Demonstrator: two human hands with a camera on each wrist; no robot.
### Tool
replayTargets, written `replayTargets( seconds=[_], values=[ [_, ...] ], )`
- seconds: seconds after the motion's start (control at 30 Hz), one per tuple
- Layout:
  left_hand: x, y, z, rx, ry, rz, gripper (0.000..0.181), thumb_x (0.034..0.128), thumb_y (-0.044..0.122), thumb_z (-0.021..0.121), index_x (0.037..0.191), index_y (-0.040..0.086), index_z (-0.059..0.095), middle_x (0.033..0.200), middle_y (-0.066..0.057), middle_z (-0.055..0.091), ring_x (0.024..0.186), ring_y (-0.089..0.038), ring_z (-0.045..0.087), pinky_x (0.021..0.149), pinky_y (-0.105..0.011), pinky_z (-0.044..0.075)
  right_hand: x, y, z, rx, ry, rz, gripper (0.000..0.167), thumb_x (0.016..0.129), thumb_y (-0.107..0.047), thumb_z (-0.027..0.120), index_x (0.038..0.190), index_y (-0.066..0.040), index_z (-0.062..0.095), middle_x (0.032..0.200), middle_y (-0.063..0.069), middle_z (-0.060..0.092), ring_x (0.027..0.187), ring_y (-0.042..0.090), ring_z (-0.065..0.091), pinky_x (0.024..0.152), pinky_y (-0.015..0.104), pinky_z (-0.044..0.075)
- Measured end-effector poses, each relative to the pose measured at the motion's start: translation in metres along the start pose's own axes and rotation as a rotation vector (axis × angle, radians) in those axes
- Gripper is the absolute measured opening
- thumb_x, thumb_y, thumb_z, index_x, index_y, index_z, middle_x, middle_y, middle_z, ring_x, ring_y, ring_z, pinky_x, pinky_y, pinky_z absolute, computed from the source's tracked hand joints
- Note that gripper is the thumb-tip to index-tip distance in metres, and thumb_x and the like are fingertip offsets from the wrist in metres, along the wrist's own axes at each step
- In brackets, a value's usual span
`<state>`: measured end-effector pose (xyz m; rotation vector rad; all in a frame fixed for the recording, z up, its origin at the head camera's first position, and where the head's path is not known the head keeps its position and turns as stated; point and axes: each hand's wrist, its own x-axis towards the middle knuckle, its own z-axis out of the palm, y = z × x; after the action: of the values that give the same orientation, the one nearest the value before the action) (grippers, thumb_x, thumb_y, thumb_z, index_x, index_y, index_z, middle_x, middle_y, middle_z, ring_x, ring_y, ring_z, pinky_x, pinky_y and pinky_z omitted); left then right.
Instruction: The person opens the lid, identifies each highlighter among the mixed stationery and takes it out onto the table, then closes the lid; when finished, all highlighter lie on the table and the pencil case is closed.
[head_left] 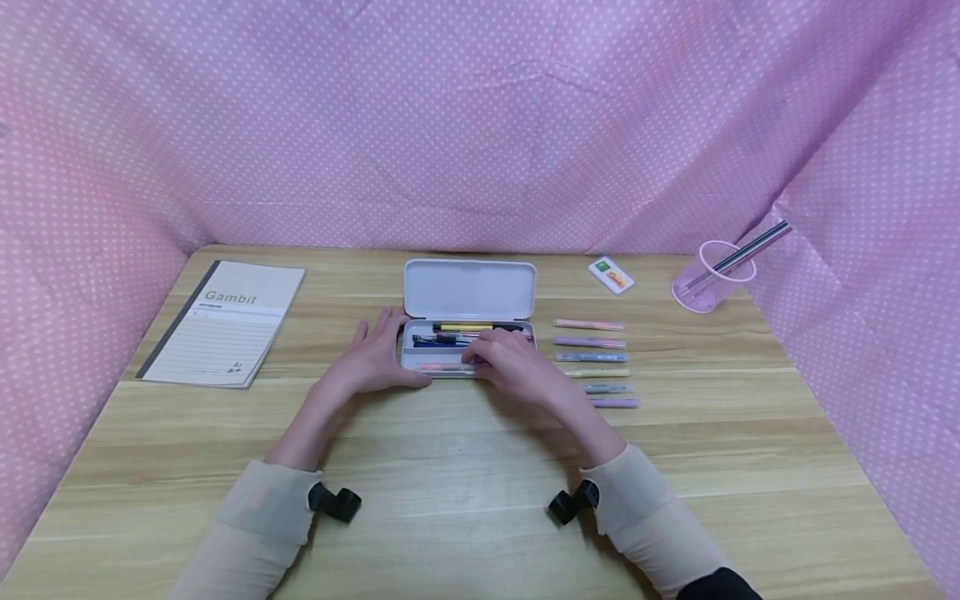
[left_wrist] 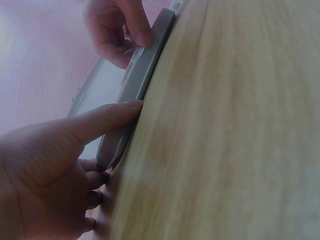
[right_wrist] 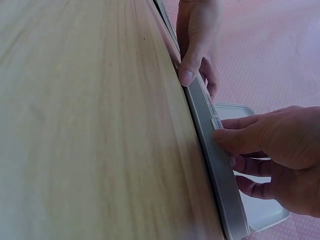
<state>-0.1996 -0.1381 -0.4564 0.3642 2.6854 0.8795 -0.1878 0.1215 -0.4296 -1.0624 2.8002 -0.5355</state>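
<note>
An open white pencil case lies on the table with its lid tipped back. Several pens and a yellow-and-black pencil fill its rear compartment. My left hand grips the case's left end, thumb against the front wall and fingers around the side. Over the front compartment, my right hand pinches a pinkish pen that lies along it. The barcode on this pen shows in the right wrist view, beside the right thumb. The right hand hides the pen's right end in the head view.
To the right of the case, several pastel pens lie in a column. Behind them is a white eraser. A pink cup with striped pencils leans at the back right. At left lies a notebook.
</note>
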Motion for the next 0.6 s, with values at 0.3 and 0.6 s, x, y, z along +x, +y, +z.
replayTargets(
  seconds=[0.3,0.6],
  values=[
    [-0.0006,0.0008,0.0002,-0.005,-0.001,-0.003,0.105,0.0740,0.047,0.086,0.154,0.006,0.032,0.172,-0.023,0.013,0.161,-0.046,0.003,0.130,-0.064,-0.005,-0.0001,0.0022,0.0011,0.006,0.010,-0.003,0.017,0.097,-0.011,0.069,0.113,-0.016,0.075,0.113,0.000,0.074,0.107,0.018,0.067,0.100,0.039,0.055],
    [-0.0015,0.0019,0.0003,-0.007,0.002,-0.009,0.107,0.0736,0.048,0.086,0.155,0.006,0.030,0.172,-0.023,0.014,0.161,-0.045,0.004,0.130,-0.063,-0.005,-0.0003,0.0027,-0.0015,0.014,0.021,-0.008,0.017,0.096,-0.011,0.071,0.112,-0.015,0.076,0.109,0.001,0.073,0.104,0.017,0.067,0.096,0.037,0.057]
  ],
)
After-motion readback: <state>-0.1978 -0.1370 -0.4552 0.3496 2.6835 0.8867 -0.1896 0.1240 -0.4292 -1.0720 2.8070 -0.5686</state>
